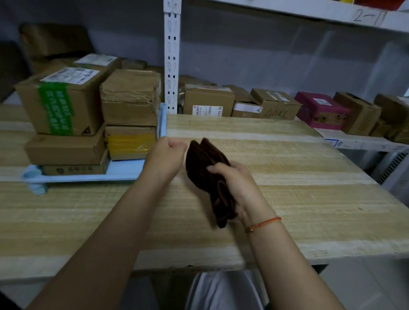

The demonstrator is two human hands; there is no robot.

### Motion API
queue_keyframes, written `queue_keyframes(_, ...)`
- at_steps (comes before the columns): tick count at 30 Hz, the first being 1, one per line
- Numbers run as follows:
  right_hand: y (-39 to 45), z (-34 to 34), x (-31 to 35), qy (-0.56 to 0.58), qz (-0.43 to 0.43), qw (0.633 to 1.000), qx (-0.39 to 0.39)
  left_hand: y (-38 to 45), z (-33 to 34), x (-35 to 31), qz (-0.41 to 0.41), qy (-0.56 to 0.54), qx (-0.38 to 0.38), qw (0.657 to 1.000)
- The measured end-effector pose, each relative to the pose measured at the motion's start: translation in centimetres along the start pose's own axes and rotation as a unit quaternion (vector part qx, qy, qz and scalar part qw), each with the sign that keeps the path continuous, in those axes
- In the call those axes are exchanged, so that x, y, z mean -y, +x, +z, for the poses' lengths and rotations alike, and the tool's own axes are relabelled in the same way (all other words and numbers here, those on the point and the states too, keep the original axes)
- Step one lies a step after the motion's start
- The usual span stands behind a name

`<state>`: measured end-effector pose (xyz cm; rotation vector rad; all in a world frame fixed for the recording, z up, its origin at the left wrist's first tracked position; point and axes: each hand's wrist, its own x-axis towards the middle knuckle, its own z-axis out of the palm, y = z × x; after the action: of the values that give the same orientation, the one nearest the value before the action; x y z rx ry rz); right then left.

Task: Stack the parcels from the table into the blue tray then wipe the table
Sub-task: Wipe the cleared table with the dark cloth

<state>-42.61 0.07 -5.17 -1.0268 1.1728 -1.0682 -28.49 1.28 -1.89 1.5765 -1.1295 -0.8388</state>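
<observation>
Several cardboard parcels are stacked in the blue tray on the left of the wooden table. The top left parcel carries green tape, and a lower right one has yellow tape. My right hand grips a folded dark brown cloth held above the table's middle. My left hand hovers just left of the cloth with its fingers curled in, holding nothing, close to the tray's right rim.
Behind the table a white metal shelf holds a row of cardboard boxes and one pink box. A white upright post stands at the tray's back corner. The table's front edge is near my body.
</observation>
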Motion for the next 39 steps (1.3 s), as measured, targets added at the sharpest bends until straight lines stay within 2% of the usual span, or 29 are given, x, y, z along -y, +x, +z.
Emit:
queue_keyframes(2, -0.3, -0.4, 1.0, 0.106, 0.054, 0.990, 0.071, -0.2, -0.3, -0.5, -0.043, -0.053, 0.042, 0.997)
queue_keyframes(4, -0.4, -0.6, 1.4, 0.167, 0.104, 0.971, 0.139, -0.4, -0.7, -0.9, -0.096, -0.134, 0.105, 0.981)
queue_keyframes(7, 0.1, -0.8, 1.2, 0.248, 0.154, 0.935, 0.203, -0.4, -0.9, -0.8, -0.091, -0.197, 0.144, 0.965)
queue_keyframes(11, 0.6, -1.7, 0.6, 0.357, 0.210, 0.872, 0.260, -0.4, -1.3, -1.1, -0.050, -0.197, 0.052, 0.978)
queue_keyframes(16, 0.9, -2.6, -0.1, 0.333, 0.181, 0.866, 0.326, 0.3, -3.1, -1.7, -0.019, -0.188, -0.070, 0.979)
queue_keyframes(18, 1.2, -1.1, 0.7, 0.292, 0.163, 0.902, 0.274, 0.9, -4.2, -1.5, 0.003, -0.142, -0.110, 0.984)
queue_keyframes(20, 1.8, 1.5, 1.9, 0.207, 0.124, 0.955, 0.172, 1.6, -5.6, -1.2, 0.022, -0.064, -0.164, 0.984)
queue_keyframes(21, 2.2, 2.8, 2.5, 0.143, 0.088, 0.978, 0.122, 1.9, -6.2, -1.1, 0.028, -0.017, -0.198, 0.980)
queue_keyframes(23, 3.3, 5.5, 3.1, 0.021, -0.010, 0.998, 0.055, 2.1, -7.5, -0.7, 0.030, 0.074, -0.261, 0.962)
queue_keyframes(25, 4.0, 7.8, 3.2, -0.106, -0.085, 0.991, 0.009, 1.9, -8.2, -0.3, 0.037, 0.145, -0.292, 0.945)
queue_keyframes(28, 4.5, 10.4, 3.1, -0.264, -0.143, 0.953, -0.037, 1.9, -8.5, 0.5, 0.049, 0.241, -0.299, 0.922)
queue_keyframes(34, 5.6, 12.2, 1.1, -0.410, -0.149, 0.899, -0.045, 2.4, -7.5, 2.2, 0.029, 0.362, -0.232, 0.903)
queue_keyframes(36, 5.9, 12.0, 0.6, -0.449, -0.142, 0.881, -0.033, 2.5, -7.2, 2.8, 0.022, 0.400, -0.246, 0.883)
queue_keyframes(39, 5.9, 11.8, 0.5, -0.475, -0.160, 0.864, -0.042, 2.5, -6.8, 3.2, 0.050, 0.465, -0.291, 0.835)
